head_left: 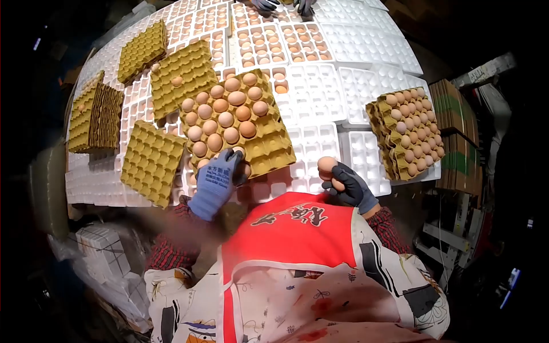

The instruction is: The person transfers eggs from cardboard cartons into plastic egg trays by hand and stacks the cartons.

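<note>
Bright pool of light over the white trays (pixel 313 91), palest toward upper right, detail there thinning. Soft highlights on the eggs (pixel 226 119); dark shadow beside and below the left hand (pixel 213 182). Red apron (pixel 297 234) strongly lit, vivid. Surroundings fall off fast: bundled cardboard (pixel 454 126) at right dim, margins near black. Small bluish-white glints (pixel 510 288) in the dark at the sides. Wide-angle view, strong barrel bend, rows curving outward. Hazy smear near the left sleeve (pixel 174 248); centre fairly crisp, outer areas softer.
</note>
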### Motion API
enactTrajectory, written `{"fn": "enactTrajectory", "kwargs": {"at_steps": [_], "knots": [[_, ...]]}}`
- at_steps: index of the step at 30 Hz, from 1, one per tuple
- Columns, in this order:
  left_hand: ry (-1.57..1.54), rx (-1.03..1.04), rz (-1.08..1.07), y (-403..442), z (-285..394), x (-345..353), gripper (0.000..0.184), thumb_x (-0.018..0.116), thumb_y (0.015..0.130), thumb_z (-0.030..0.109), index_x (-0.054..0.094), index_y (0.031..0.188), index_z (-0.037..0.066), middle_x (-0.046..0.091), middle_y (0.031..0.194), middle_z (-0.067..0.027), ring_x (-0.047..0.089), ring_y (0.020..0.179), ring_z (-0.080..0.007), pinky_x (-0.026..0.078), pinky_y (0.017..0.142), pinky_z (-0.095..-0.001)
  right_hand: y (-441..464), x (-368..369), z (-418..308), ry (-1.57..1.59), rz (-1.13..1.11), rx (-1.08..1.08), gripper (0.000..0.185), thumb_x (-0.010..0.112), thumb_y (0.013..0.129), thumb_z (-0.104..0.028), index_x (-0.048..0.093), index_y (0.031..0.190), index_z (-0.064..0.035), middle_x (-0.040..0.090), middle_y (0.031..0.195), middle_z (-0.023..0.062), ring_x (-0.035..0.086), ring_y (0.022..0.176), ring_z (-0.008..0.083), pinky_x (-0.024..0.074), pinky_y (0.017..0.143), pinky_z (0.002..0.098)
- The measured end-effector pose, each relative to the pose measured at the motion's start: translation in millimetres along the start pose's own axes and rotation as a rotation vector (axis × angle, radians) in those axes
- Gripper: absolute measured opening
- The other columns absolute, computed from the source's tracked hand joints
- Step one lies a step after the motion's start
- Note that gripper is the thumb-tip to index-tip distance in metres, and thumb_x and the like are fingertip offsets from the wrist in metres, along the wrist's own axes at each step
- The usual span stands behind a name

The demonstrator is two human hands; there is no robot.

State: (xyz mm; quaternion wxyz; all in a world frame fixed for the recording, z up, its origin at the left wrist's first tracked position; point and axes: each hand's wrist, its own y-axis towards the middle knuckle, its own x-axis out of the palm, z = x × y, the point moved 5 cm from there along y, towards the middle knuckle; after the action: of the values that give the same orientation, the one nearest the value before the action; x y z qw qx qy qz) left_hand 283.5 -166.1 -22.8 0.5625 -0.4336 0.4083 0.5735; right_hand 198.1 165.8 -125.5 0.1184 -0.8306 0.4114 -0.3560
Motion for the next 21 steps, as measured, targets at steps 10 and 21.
{"fn": "enactTrajectory", "kwargs": {"at_steps": [10,21], "knots": [[0.221,-0.121,0.002,-16,18,14,0.039,0.073,0.079,0.022,0.06,0.114,0.012,0.061,0.101,-0.0078,0.062,0.088,-0.0294,0.053,0.07,-0.0399,27,58,19,-1.696,-0.176,-0.207,0.044,0.072,0.08,-0.031,0.06,0.12,-0.0159,0.05,0.132,0.0173,0.065,0.099,0.0358,0.0536,0.084,0.047],[-0.177,-0.186,0.014,-5,-4,6,0.04,0.079,0.075,0.024,0.066,0.109,0.007,0.067,0.095,-0.0111,0.065,0.08,-0.0277,0.052,0.073,-0.037,59,29,29,-1.222,-0.083,-0.495,0.059,0.068,0.08,-0.028,0.053,0.136,-0.0191,0.043,0.144,0.0182,0.059,0.113,0.039,0.0503,0.095,0.0456]]}}
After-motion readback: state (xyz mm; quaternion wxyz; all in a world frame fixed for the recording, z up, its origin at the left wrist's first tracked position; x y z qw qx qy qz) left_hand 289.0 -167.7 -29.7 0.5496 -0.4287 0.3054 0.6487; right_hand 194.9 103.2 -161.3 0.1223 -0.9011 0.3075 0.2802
